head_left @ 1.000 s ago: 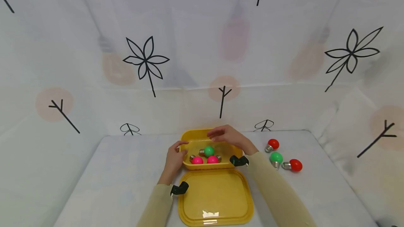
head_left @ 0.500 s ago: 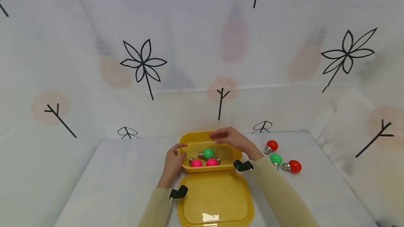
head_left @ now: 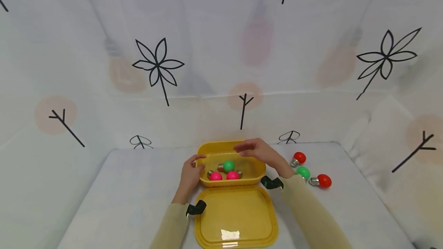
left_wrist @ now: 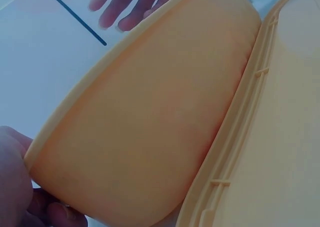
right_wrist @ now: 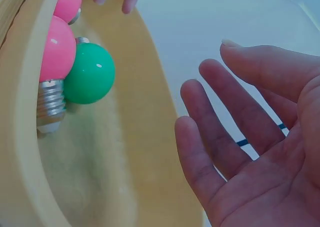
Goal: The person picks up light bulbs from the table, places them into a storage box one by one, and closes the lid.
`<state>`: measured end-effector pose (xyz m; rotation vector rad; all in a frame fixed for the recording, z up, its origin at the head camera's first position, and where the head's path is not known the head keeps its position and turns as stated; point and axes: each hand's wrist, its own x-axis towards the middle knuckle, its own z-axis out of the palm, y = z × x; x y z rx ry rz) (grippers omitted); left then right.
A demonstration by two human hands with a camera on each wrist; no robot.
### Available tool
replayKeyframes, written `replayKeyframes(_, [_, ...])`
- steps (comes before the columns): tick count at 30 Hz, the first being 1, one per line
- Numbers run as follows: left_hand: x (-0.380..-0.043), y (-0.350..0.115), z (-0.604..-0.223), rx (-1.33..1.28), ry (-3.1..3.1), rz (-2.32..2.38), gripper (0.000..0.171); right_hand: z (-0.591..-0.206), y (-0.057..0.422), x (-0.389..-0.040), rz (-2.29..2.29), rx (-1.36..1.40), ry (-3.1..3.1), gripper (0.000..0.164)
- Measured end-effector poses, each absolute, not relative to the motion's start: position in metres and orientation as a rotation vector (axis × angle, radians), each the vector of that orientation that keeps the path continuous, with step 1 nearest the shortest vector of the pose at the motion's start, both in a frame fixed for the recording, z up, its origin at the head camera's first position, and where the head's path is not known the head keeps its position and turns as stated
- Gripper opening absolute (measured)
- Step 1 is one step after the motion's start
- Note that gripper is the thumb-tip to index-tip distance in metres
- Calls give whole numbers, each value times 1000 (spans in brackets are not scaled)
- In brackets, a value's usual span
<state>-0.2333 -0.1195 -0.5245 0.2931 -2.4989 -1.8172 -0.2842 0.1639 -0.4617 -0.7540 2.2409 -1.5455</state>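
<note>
A yellow plastic box (head_left: 215, 150) stands towards the back of the table, holding a green light bulb (head_left: 228, 166) and two pink light bulbs (head_left: 216, 176). At its left end my left hand (head_left: 190, 173) grips the rim, with fingertips over the inner side, as the right wrist view shows. My right hand (head_left: 261, 153) hovers over the box's right part, palm turned inward. Its fingers are spread and relaxed, and nothing lies in the palm (right_wrist: 270, 187).
In front of the box lies a flat yellow lid (head_left: 236, 214). To the right are a red bulb (head_left: 300, 157), a second red bulb (head_left: 324, 181) and a green bulb (head_left: 303, 172), partly behind the right sleeve. A patterned white cloth (head_left: 214, 118) hangs behind the table.
My right hand has drifted a little to the right above the box, still with nothing in it. The left hand and the bulbs stay where they were.
</note>
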Motion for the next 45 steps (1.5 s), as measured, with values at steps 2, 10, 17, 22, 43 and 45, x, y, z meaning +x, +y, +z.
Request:
replayKeyframes(2, [-233,-119,-524,300,-2504,-1806,30,-460,167,-282,-1552,-747,2242,32])
replayKeyframes(10, [-233,-119,-526,325,-2479,-1830,30,-458,179,-275,-1561,-694,2250,33])
replayKeyframes(17, [-232,-118,-524,303,-2488,-1816,30,-460,191,-270,-1565,-656,2270,34])
replayKeyframes(22, [-231,-118,-523,312,-2490,-1815,29,-455,201,-265,-1536,-644,2318,34])
replayKeyframes(43, [-234,-119,-524,324,-2487,-1813,29,-471,263,-235,-1578,-535,2455,33])
replayKeyframes(45, [-234,-119,-525,324,-2489,-1813,28,-475,270,-231,-1568,-511,2478,32])
